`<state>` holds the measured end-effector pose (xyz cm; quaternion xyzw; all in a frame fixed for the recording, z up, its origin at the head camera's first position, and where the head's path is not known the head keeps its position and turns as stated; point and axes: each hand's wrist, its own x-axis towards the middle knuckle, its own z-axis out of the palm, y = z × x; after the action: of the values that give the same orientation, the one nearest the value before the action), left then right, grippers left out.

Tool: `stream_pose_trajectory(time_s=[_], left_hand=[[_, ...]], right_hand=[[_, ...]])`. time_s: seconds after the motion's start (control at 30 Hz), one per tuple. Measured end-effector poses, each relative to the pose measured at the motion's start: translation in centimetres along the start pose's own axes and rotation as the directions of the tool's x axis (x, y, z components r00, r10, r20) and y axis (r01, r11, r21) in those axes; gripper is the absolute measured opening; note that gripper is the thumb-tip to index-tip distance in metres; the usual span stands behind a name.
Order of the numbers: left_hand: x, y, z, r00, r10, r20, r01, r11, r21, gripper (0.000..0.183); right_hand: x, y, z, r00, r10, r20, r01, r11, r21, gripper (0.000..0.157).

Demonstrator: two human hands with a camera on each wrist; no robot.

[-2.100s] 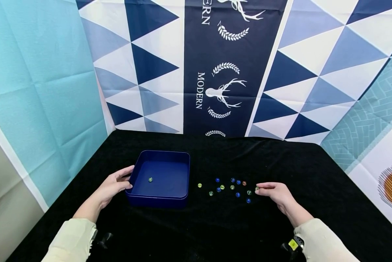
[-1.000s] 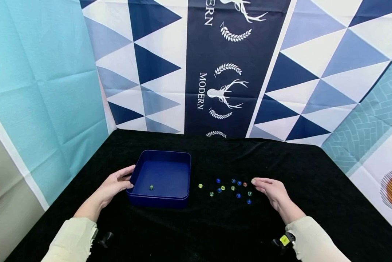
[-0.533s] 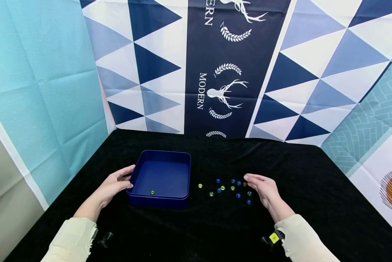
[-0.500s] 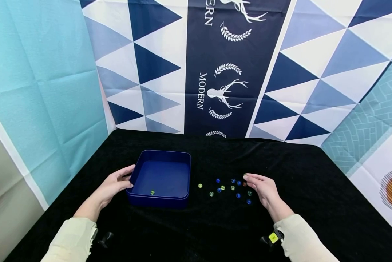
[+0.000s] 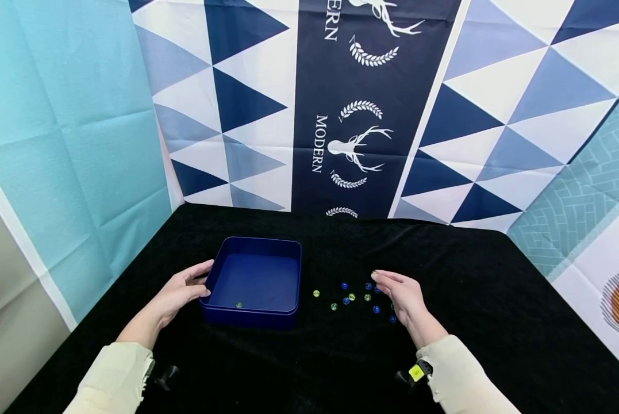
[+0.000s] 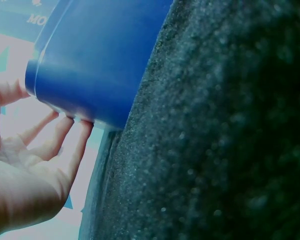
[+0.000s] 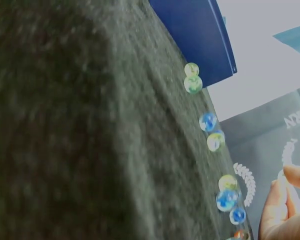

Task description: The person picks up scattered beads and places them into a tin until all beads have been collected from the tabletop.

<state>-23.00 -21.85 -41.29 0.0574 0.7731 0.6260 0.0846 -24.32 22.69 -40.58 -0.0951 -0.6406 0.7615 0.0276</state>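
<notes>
On a black-covered bench (image 5: 288,368), a left hand (image 5: 177,292) holds a blue box (image 5: 260,276) and a right hand (image 5: 403,294) pinches a glass marble (image 5: 373,272)

Toward the bench's left edge sits the shallow blue box, squarish with rounded corners. The left hand's grip is on its left wall: the thumb meets the rim close to the box's near left corner, and the left wrist view shows fingertips touching the outside of the wall. Inside the box lies one green marble (image 5: 239,305), close by the wall nearest the person.

To the right of the box, loose marbles (image 5: 352,297) in blue, green and yellow-green are scattered across the middle of the bench, reaching toward its right edge. Some are partly behind the right hand. An orange marble (image 7: 241,234) shows at the bottom of the right wrist view.

The right hand's grip is pinched around the glass marble, between thumb and fingertips, above the bench and on the far-edge side of the loose marbles. The fingertips hide most of it, so its colour cannot be told.

Pale sleeves (image 5: 110,379) cover the forearms. A yellow square (image 5: 416,373) marks the right wrist's black strap. Beyond the bench's far edge hangs a cloth (image 5: 252,138) of blue and white triangles with a dark central panel (image 5: 309,75); turquoise fabric (image 5: 97,144) hangs beyond the left edge.
</notes>
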Motion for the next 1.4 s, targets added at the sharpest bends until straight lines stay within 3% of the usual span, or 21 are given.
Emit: stream_pose_trajectory(time_s=[0.17, 0.77, 1.4], left_hand=[[0.0, 0.0, 0.0, 1.0, 0.003, -0.001, -0.003, 1.0, 0.002, 0.07], [0.0, 0.0, 0.2, 1.0, 0.008, 0.002, -0.008, 1.0, 0.012, 0.07], [-0.1, 0.2, 0.2, 1.0, -0.005, -0.001, 0.005, 1.0, 0.006, 0.07]], right_hand=[[0.0, 0.2, 0.9, 1.0, -0.005, -0.002, 0.005, 1.0, 0.008, 0.017], [-0.2, 0.5, 4.7, 0.999, -0.029, 0.016, 0.029, 1.0, -0.011, 0.037], [-0.5, 0.7, 8.5, 0.997, -0.05, 0.052, 0.052, 0.997, -0.048, 0.033]])
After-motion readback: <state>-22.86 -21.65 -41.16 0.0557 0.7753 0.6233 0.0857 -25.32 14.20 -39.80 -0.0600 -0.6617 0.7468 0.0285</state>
